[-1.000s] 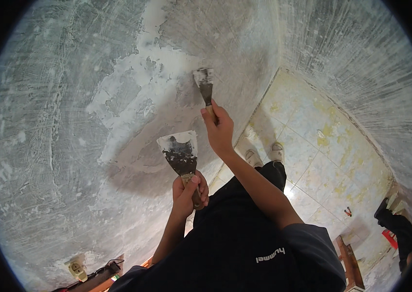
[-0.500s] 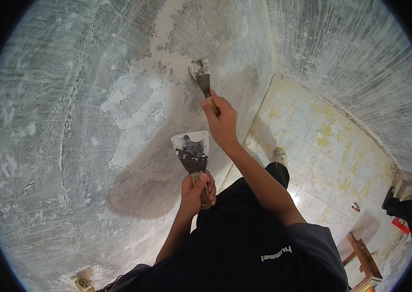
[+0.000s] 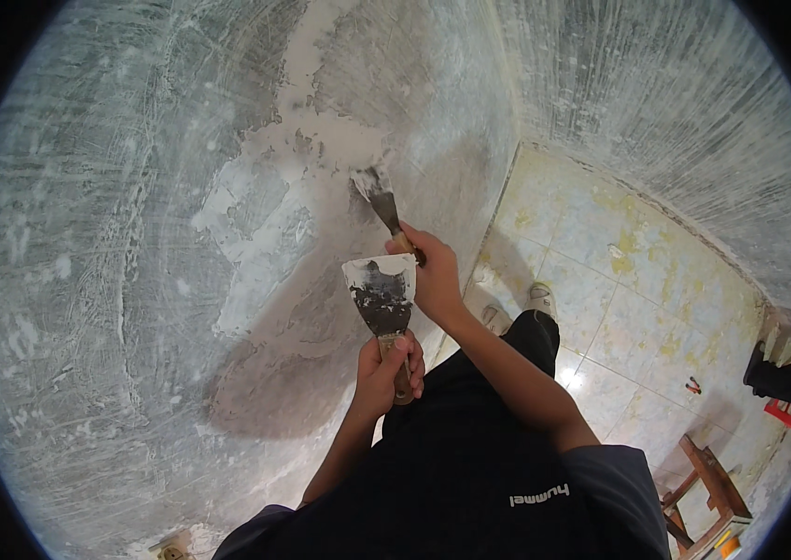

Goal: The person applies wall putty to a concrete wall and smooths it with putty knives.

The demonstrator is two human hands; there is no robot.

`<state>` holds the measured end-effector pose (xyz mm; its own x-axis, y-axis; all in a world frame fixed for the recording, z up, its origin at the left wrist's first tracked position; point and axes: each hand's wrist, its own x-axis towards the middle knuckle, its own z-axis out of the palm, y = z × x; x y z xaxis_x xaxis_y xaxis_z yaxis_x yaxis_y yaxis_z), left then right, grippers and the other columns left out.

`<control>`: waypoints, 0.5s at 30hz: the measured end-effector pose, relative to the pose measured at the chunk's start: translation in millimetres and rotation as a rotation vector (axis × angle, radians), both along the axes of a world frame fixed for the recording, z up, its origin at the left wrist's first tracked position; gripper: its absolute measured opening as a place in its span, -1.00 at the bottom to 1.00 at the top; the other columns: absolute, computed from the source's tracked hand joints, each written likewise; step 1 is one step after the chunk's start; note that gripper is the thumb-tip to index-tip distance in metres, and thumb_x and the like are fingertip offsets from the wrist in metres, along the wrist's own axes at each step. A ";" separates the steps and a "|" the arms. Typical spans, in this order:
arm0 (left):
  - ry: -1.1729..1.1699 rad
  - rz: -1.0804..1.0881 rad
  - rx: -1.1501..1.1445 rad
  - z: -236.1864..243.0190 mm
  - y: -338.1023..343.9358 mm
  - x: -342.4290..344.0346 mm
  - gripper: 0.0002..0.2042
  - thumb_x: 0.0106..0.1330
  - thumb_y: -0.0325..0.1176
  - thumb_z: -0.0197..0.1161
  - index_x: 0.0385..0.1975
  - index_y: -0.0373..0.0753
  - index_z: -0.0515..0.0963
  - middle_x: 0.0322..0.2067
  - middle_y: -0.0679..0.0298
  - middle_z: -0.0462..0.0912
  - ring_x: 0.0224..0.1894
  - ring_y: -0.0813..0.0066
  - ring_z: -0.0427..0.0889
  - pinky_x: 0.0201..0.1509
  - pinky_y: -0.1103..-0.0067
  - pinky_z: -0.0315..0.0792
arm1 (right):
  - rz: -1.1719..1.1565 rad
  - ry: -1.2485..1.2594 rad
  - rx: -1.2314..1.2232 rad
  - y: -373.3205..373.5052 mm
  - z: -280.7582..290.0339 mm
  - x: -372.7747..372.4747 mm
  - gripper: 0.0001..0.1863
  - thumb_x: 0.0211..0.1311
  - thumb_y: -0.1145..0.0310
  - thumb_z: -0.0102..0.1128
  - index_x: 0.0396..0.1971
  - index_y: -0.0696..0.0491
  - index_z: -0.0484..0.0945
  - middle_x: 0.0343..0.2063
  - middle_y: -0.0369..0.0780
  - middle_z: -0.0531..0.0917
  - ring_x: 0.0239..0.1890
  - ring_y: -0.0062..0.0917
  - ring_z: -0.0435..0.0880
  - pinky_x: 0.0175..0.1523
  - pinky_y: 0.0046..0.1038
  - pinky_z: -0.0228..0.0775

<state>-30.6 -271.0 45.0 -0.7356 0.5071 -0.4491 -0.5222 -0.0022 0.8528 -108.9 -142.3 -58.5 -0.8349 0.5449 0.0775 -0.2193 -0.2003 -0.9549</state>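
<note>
My left hand (image 3: pixel 384 378) grips the handle of a wide putty knife (image 3: pixel 377 299), its dark blade edged with white paste and held upright in front of the wall. My right hand (image 3: pixel 437 280) is closed on the handle of a narrower putty knife (image 3: pixel 381 201). Its paste-smeared blade lies on the grey wall (image 3: pixel 106 243), just below an uneven patch of pale filler (image 3: pixel 316 140). The right knife's handle sits just above the wide blade, which hides part of my right hand. A shadow spreads over the wall left of both knives.
At right is a stained tiled floor (image 3: pixel 601 233) where my shoes stand, with small pliers (image 3: pixel 692 385). A wooden stool (image 3: pixel 708 467) stands lower right, near dark cloth (image 3: pixel 769 378) and a red object (image 3: pixel 781 413). A socket (image 3: pixel 171 551) shows at bottom left.
My right knife rose slightly along the wall, then dropped lower, closer to the wide knife. My left hand and its knife have shifted right in the view. The filler near the right blade looks more spread.
</note>
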 end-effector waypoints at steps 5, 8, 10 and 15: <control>-0.001 -0.017 0.007 -1.6 3.4 -1.6 -0.68 0.61 -0.09 0.07 -0.27 -0.23 0.35 -0.46 0.29 0.43 -0.56 0.56 0.49 -0.56 0.55 0.51 | -0.068 -0.032 0.011 31.9 34.5 -27.1 -0.55 0.37 0.32 0.39 0.13 0.29 0.60 -0.41 -0.30 0.58 -0.39 -0.72 0.49 -0.28 -0.56 0.36; 0.005 0.011 -0.016 -1.7 3.5 -3.7 -0.67 0.61 -0.07 0.07 -0.27 -0.24 0.36 -0.47 0.29 0.42 -0.57 0.57 0.49 -0.57 0.55 0.50 | -0.019 -0.036 0.128 35.2 28.8 -15.9 -0.58 0.38 0.34 0.38 0.12 0.28 0.62 -0.43 -0.32 0.56 -0.40 -0.73 0.47 -0.28 -0.57 0.34; 0.025 0.053 -0.014 -0.7 2.0 -5.7 -0.70 0.60 -0.12 0.10 -0.29 -0.23 0.36 -0.49 0.31 0.42 -0.59 0.57 0.49 -0.59 0.55 0.50 | 0.034 -0.023 0.213 39.1 19.1 12.9 -0.59 0.38 0.34 0.37 0.11 0.28 0.62 -0.44 -0.33 0.54 -0.41 -0.73 0.45 -0.29 -0.57 0.32; 0.084 0.103 -0.098 -2.2 10.0 -15.2 -0.82 0.51 -0.32 0.19 -0.31 -0.22 0.38 -0.52 0.31 0.43 -0.61 0.58 0.49 -0.63 0.57 0.48 | 0.107 -0.262 0.173 88.5 40.9 84.2 -0.64 0.34 0.39 0.36 0.06 0.25 0.64 -0.37 -0.14 0.66 -0.43 -0.48 0.59 -0.25 -0.45 0.42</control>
